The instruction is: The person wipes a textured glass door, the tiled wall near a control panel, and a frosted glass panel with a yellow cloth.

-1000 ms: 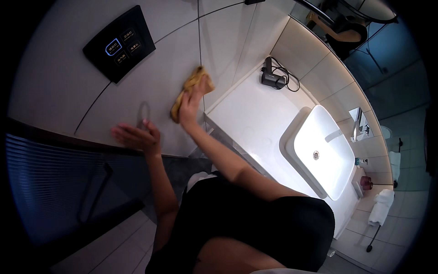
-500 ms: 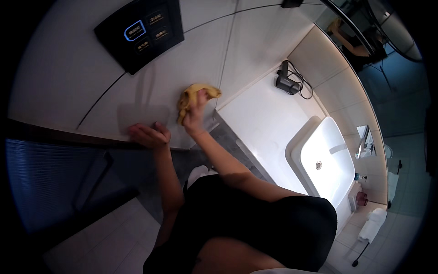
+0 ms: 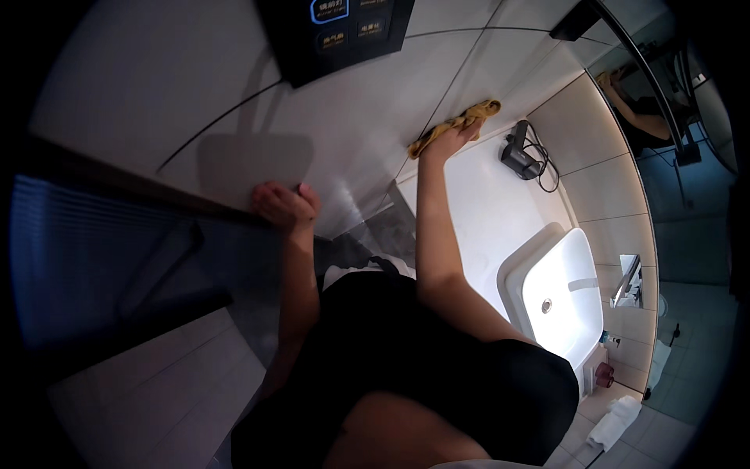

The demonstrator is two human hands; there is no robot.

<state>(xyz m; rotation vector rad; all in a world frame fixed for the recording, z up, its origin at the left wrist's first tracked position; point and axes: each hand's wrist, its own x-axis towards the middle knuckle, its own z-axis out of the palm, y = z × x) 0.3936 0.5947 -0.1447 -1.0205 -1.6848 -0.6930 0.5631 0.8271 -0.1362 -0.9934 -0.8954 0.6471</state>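
Closest to you, your black top (image 3: 437, 344) fills the lower middle. Your left hand (image 3: 285, 205) is empty by the dark edge (image 3: 176, 186) of the wall, fingers loosely curled in and thumb apart; half a second ago they reached out straighter. Your right hand (image 3: 449, 144) has travelled farther out and holds the yellow cloth (image 3: 447, 128) against the tiled wall (image 3: 367, 102). Its fingers lie over the cloth, but you cannot tell whether they are spread or pressed together.

The cloth was mostly left of the upright joint in the tiles; now it lies mostly to the right of it, above the near corner of the white counter (image 3: 476, 195), stretched longer and flatter than the bunched shape seen earlier. With your view turned, the black switch panel (image 3: 336, 55) is now cut by the upper edge.

Farther off, the white basin (image 3: 574, 324) sits on the counter, and the dark hair dryer (image 3: 518, 160) lies near the back corner, now closer to your right hand. Beyond, the mirror (image 3: 691, 258) shows your reflected arm and the cloth.
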